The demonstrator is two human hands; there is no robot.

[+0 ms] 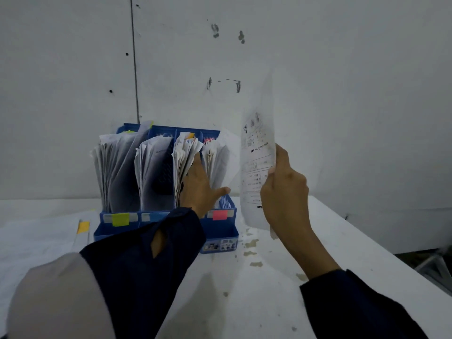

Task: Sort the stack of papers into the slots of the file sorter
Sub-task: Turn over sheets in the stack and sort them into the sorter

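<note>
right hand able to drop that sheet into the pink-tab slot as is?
Probably yes. The right hand holds the printed sheet just right of the blue file sorter, and the left hand parts the papers there; nothing lies between.

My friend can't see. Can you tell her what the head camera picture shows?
A person's right hand holds up a printed white paper sheet, while the left hand parts the papers in a blue plastic file sorter with four stuffed slots. The sorter sits on a stained white table against a grey wall.
</note>
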